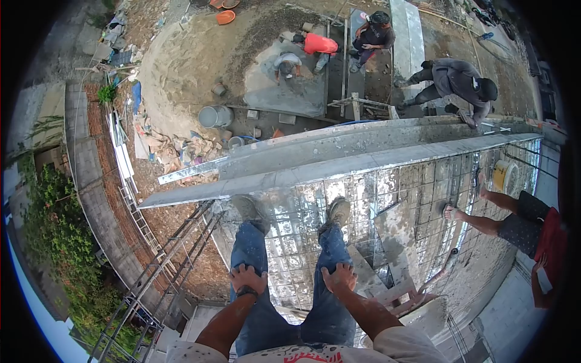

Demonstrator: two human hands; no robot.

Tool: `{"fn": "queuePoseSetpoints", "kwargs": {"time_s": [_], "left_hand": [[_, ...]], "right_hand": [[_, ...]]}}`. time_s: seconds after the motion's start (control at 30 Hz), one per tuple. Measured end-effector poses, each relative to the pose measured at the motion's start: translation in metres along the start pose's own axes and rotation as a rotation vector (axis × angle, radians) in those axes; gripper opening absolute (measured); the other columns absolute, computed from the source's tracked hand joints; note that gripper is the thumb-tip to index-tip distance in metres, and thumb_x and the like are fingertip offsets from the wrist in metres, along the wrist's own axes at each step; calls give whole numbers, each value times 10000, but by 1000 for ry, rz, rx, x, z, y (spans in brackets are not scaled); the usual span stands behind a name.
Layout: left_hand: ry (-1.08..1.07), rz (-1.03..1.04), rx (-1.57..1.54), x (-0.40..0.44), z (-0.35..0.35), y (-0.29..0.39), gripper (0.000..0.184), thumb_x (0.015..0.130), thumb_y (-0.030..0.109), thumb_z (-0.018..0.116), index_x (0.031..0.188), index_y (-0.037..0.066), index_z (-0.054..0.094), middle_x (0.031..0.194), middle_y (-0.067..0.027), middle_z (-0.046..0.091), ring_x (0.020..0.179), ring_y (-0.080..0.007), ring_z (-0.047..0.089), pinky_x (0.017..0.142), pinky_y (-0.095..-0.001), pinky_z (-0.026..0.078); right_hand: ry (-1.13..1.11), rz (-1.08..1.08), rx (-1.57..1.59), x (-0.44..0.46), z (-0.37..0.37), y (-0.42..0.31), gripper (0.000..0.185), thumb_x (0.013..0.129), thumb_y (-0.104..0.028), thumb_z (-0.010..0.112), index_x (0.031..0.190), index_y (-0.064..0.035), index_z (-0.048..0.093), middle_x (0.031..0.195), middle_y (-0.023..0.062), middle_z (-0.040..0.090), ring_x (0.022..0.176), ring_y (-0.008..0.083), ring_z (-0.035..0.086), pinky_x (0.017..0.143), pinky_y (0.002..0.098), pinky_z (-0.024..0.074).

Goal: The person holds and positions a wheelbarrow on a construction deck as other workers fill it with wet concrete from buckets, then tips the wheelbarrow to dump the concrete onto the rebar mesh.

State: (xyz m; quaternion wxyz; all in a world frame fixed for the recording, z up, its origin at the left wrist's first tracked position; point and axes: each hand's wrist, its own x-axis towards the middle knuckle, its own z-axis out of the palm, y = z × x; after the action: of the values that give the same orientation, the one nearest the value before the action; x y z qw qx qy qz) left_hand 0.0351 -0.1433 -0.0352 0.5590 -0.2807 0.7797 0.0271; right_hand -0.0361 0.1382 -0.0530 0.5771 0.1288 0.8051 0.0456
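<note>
My left hand (247, 279) lies on my left knee, fingers spread over the blue jeans (248, 251), a dark watch (246, 291) on its wrist. On the other knee rests my right hand (340, 277), its fingers also apart and holding nothing. Beneath me is a steel rebar grid (290, 227) over a shiny sheet. My muddy left boot (247, 209) and right boot (337, 213) stand near a long concrete-smeared board (339, 168).
Below the board's far side, several people work near a wet mortar patch (284, 78) and a grey drum (215, 116). A person in shorts (532, 227) stands at right by a yellow-white bucket (505, 175). Rebar bars (175, 254) jut out at left. A ladder (139, 218) lies beyond.
</note>
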Motion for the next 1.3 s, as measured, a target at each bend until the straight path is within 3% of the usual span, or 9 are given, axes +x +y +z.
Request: {"fn": "queuePoseSetpoints", "kwargs": {"time_s": [1.3], "left_hand": [[-14,1,-26,-3,-5,-3,625,856,581,579,1266,115,649,1427,-116,501,1344,-382,407,1121,-529,294]], "right_hand": [[13,0,-12,-1,3,-3,712,882,-615,561,1343,-74,572,1423,139,495,1387,301,383,1109,488,336]]}}
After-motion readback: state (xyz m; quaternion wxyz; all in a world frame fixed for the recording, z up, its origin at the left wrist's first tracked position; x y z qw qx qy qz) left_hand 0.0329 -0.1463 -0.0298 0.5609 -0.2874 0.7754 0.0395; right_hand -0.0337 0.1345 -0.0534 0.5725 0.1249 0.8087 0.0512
